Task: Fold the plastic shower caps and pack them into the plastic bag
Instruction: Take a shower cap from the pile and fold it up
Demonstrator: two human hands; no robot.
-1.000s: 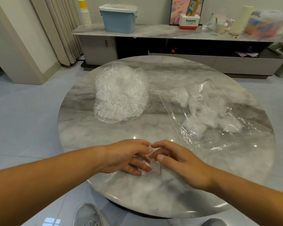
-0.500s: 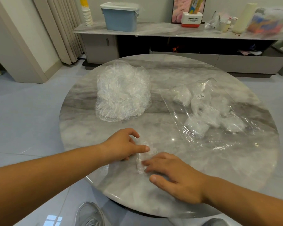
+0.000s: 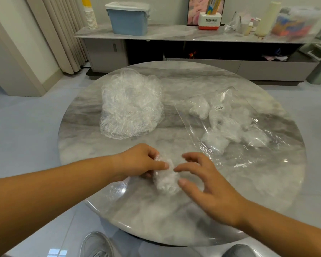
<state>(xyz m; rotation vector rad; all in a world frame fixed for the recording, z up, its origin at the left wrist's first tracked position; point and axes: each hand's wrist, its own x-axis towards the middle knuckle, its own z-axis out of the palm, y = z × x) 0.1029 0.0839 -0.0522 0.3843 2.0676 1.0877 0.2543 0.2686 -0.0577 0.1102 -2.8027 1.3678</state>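
the left hand (image 3: 143, 162) is pinching the far end of a half-folded shower cap (image 3: 166, 182), thumb and curled fingers closing on the crinkled film so the springy plastic is not opening out again. the cap is lying as a small white bundle on the near part of the table (image 3: 193, 219), right between the two hands. the right hand (image 3: 202, 184) is hovering just beside it with fingers spread and relaxed, gripping nothing. its thumb and forefinger seem to be brushing the bundle's right side, though the clear film is making real contact hard to judge. that loose, cupped pose is suggesting a press or roll to tighten the bundle while the left hand is anchoring it.

the pile of caps (image 3: 132, 104) is waiting unfolded at the far left of the table, on the left arm's side, serving as the supply. the plastic bag (image 3: 239, 156) is lying flat to the right, near the right hand, so a finished bundle is needing only a short carry. several folded caps (image 3: 228, 130) are already sitting inside it, so the job is looking partway done.
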